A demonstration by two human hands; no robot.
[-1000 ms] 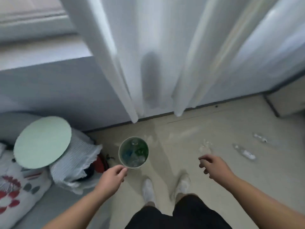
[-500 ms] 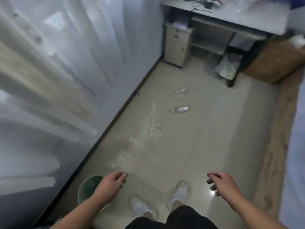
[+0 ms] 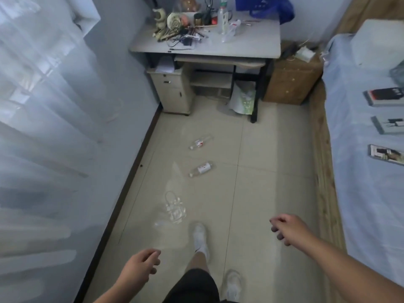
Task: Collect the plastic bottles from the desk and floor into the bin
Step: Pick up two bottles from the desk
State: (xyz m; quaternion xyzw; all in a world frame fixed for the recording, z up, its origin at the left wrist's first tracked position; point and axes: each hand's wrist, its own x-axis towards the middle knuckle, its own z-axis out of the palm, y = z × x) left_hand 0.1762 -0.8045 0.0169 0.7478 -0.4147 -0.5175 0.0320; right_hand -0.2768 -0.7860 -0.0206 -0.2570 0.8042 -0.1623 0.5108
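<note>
Two clear plastic bottles with red-and-white labels lie on the tiled floor ahead: the nearer bottle (image 3: 200, 169) and the farther bottle (image 3: 200, 142). A crumpled clear plastic piece (image 3: 175, 209) lies closer, left of my front foot. On the desk (image 3: 240, 48) stand a tall white bottle (image 3: 222, 19) and a clear bottle lying down (image 3: 230, 32). My left hand (image 3: 140, 270) hangs low with loosely curled fingers and holds nothing. My right hand (image 3: 287, 228) is also empty, fingers apart. The bin is out of view.
White curtains (image 3: 54, 127) run along the left wall. A bed with a blue sheet (image 3: 367, 171) and a wooden frame fills the right side. A wooden cabinet (image 3: 293, 82) stands beside the desk, with a drawer unit (image 3: 172, 90) and a bag under it.
The view has swung from the green bin and curtain round to the desk. I have stepped forward along the floor; the bin has dropped out of view. Both hands stay empty.
</note>
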